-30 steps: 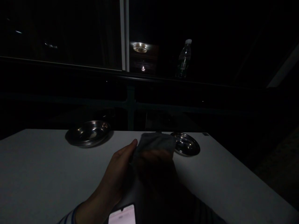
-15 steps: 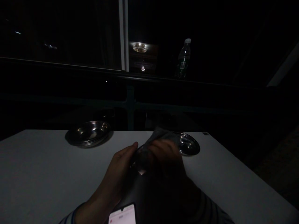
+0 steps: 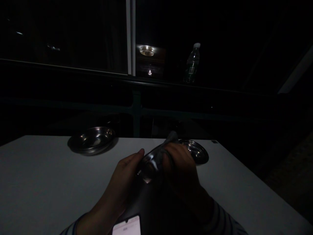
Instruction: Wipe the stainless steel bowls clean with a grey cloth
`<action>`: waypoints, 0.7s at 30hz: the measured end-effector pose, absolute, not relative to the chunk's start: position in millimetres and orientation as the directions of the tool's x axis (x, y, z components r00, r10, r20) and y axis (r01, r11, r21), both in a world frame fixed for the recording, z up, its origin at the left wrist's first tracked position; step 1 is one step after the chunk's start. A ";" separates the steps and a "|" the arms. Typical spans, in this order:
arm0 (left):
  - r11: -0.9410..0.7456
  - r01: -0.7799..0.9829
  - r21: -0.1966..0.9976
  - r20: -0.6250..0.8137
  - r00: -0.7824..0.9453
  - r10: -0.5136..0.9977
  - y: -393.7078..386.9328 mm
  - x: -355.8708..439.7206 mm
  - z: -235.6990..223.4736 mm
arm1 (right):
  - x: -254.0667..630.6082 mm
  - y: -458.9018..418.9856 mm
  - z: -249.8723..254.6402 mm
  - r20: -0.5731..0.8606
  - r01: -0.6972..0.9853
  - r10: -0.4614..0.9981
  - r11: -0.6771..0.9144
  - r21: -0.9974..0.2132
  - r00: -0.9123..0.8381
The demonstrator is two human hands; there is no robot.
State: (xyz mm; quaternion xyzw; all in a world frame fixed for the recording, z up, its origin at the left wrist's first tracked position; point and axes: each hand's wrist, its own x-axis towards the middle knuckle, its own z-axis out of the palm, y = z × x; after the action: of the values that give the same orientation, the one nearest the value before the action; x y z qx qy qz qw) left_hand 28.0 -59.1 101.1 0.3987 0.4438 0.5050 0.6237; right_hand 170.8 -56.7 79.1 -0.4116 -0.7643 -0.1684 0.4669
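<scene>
My left hand [image 3: 124, 178] grips the left rim of a shiny metal bowl [image 3: 149, 168], its thumb lying along the upper edge. The bowl is tilted, and its lower part is lost in shadow. Bunched in my right hand [image 3: 181, 169] is a grey cloth [image 3: 171, 138], pressed against the bowl's right side. Most of the right hand's fingers are dark and partly hidden. Beyond the right hand lies a metal dish [image 3: 199, 153] on the white table [image 3: 61, 182]. Stacked metal bowls [image 3: 94, 140] stand at the table's far left edge.
A lit phone [image 3: 127, 227] is close to me, below my hands. Past the table's far edge are a dark railing [image 3: 137, 112] and a window frame [image 3: 131, 39]. A plastic bottle [image 3: 192, 63] with a white cap stands on the ledge.
My right hand and the cloth have shifted slightly right along the bowl, uncovering more of its shiny inside. My left hand keeps its hold in nearly the same place.
</scene>
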 end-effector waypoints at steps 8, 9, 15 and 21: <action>0.215 -0.300 0.930 -0.186 0.122 0.975 -59.2 28.6 100.8 | 170.9 -55.1 78.9 0.839 0.758 0.434 0.651 -0.042 -0.327; 0.224 -0.295 0.929 -0.198 0.116 0.973 -59.0 28.4 101.0 | 172.2 -53.7 79.7 0.857 0.778 0.445 0.623 -0.088 -0.259; 0.152 -0.276 0.949 -0.128 0.103 0.986 -58.0 26.5 96.6 | 158.8 -62.1 70.4 0.785 0.710 0.402 0.701 0.067 -0.471; 0.240 -0.296 0.925 -0.205 0.142 0.968 -59.1 28.1 98.9 | 171.5 -52.7 78.5 0.839 0.776 0.448 0.629 -0.051 -0.308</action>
State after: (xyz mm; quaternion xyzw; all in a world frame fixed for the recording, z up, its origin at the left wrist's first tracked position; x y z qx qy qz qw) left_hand 28.1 -59.1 98.9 0.3814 0.4405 0.4845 0.6525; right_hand 171.5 -52.7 78.5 -0.3888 -0.7872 -0.1855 0.4413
